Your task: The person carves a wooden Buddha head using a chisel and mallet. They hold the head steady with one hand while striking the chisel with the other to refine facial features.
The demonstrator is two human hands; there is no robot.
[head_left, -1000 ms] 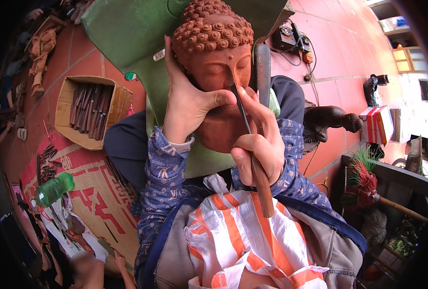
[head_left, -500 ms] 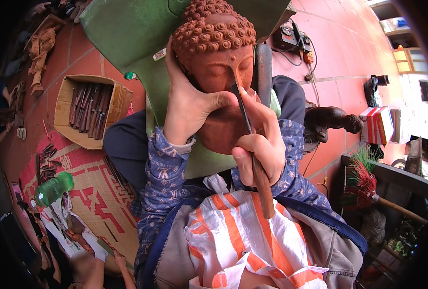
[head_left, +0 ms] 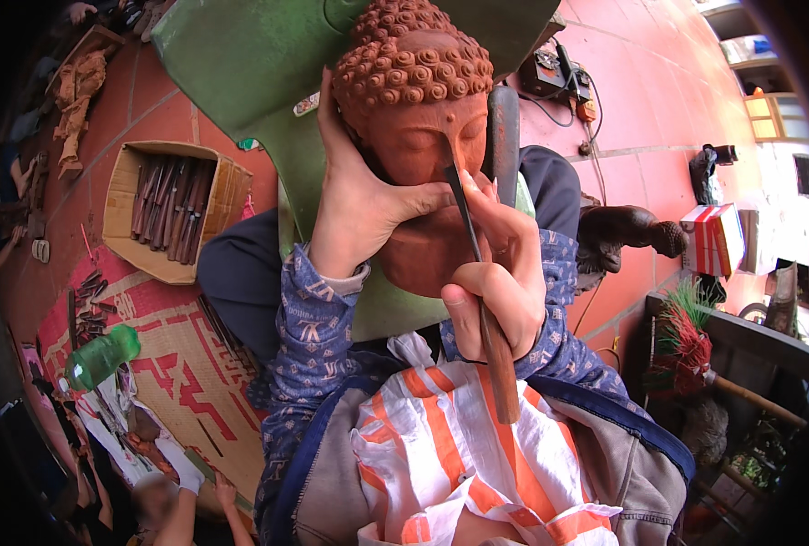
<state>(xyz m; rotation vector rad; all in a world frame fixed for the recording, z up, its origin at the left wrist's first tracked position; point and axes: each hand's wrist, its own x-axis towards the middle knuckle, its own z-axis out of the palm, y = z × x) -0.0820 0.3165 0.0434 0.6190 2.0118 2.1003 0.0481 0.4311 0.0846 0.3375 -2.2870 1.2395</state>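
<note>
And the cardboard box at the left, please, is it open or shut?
Open: nothing covers the top of the cardboard box, and many long brown tools show inside it.

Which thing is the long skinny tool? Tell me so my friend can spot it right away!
Find the big reddish carved head near the top middle. Below its nose, the person's right hand holds the long skinny tool: thin dark metal slanting up toward the face, brown wooden handle pointing down. Unlike the brown rods in the cardboard box, it is in a hand.
</note>
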